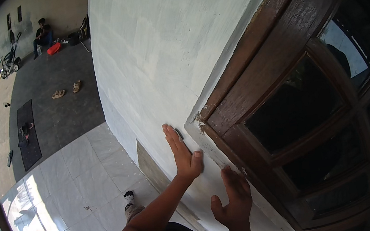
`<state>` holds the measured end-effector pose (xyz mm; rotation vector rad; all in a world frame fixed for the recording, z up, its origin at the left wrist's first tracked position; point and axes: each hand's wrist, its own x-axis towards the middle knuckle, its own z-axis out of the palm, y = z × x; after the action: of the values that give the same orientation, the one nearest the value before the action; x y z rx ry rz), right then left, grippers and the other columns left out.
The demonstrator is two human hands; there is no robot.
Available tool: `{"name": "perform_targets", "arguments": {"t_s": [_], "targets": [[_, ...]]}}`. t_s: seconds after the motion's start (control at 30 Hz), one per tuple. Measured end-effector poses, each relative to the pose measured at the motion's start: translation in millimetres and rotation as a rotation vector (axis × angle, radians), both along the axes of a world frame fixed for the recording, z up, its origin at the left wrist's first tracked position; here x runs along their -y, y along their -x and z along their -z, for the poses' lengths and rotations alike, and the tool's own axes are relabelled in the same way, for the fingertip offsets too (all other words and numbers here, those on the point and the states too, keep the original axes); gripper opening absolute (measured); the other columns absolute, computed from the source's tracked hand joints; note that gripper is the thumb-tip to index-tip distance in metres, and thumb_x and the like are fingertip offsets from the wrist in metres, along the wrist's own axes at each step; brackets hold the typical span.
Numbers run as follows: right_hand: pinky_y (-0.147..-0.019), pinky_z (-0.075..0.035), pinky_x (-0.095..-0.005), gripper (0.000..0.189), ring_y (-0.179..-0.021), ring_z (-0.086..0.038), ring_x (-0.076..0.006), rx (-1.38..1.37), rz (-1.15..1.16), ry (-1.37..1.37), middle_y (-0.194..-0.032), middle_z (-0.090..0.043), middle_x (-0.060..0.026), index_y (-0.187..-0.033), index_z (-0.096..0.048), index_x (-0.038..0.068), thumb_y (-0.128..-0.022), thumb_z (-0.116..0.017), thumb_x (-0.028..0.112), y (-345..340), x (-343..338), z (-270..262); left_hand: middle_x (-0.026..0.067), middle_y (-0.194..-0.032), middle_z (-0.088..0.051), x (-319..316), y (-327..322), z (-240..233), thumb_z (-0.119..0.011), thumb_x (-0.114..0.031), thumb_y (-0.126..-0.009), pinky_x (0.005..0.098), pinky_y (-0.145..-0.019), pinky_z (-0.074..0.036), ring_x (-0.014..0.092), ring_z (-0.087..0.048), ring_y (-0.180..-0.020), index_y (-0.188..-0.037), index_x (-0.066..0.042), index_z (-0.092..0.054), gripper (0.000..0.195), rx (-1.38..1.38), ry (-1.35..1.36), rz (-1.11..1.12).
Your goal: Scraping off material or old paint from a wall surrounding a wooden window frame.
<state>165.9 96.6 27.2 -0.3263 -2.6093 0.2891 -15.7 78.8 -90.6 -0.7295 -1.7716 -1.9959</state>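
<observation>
My left hand (184,153) lies flat against the pale painted wall (151,67), fingers stretched upward, beside the corner of the wooden window frame (217,125). A thin grey piece (178,135), possibly sandpaper, is pressed under its fingers; only its edge shows. Lower and to the right, my right hand (233,196) has its thumb apart and its fingertips at the plaster border (209,143) along the frame. No object shows in it. The frame's brown finish is worn, with pale smears near the corner.
Dark glass panes (298,105) fill the right side. Glossy grey floor tiles (75,184) lie below left, with a socked foot (129,198). Farther off, a person (44,34) sits by a wall near a red bag (54,48), a tricycle (10,60), sandals (58,94) and a dark mat (28,134).
</observation>
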Motion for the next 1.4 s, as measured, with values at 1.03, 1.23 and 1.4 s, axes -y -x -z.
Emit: {"name": "perform_targets", "arguments": {"t_s": [1.03,1.23,1.4], "targets": [[-0.109,-0.04,-0.0481,0.062,-0.12,-0.062,-0.0349,-0.042,-0.009,-0.023,-0.129,-0.063,-0.0227,-0.132,-0.058,-0.003,-0.078,-0.062,0.027,-0.8,1.3,-0.5,0.0417,-0.157,0.004,-12.6,-80.7,32.3,-0.043,-0.073,-0.09,0.0613,-0.117,0.001,0.054,0.004,-0.148,-0.152,0.012,0.004,0.115,-0.075,0.143,0.057],[-0.11,-0.04,-0.0482,0.061,-0.12,-0.061,-0.0341,-0.04,0.044,-0.016,-0.13,-0.063,-0.0204,-0.132,-0.058,-0.001,-0.078,-0.064,0.027,-2.4,0.0,-3.4,0.0348,-0.161,0.004,0.3,14.9,-20.6,-0.036,-0.064,-0.097,0.054,-0.12,0.0,0.049,0.003,-0.15,-0.154,0.009,0.002,0.101,-0.126,0.009,0.033],[-0.111,-0.039,-0.0475,0.059,-0.12,-0.061,-0.0312,-0.088,0.125,-0.012,-0.129,-0.063,-0.0181,-0.129,-0.061,0.002,-0.074,-0.066,0.024,5.0,0.8,4.5,0.0385,-0.158,0.004,-7.2,-8.8,7.6,-0.037,-0.067,-0.095,0.0588,-0.119,-0.001,0.051,0.002,-0.149,-0.154,0.009,0.003,0.104,-0.234,0.066,0.036]]}}
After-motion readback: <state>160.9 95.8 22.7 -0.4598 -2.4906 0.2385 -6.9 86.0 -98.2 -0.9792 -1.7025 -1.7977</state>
